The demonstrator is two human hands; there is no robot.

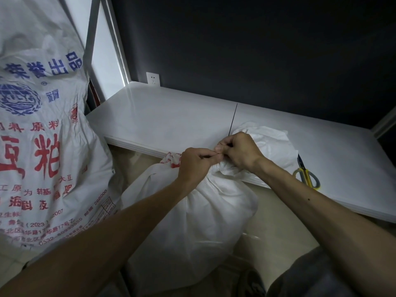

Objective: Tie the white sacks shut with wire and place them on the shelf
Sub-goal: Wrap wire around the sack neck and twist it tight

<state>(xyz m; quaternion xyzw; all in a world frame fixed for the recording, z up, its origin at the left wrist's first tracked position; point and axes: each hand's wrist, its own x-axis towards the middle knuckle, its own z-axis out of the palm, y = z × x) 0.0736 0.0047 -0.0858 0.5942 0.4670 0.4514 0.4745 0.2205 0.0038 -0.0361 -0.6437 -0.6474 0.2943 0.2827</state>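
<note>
Both bare forearms reach forward and converge at the gathered neck of the white sack (192, 211). The left hand (196, 162) sits just left of that neck, knuckles up, fingers curled inward, thumb and forefinger pinched together. The right hand (240, 150) sits just above and right of the neck, wrist bent, fingers folded in a pinch. The two hands' fingertips meet, touching, directly over the neck.
</note>
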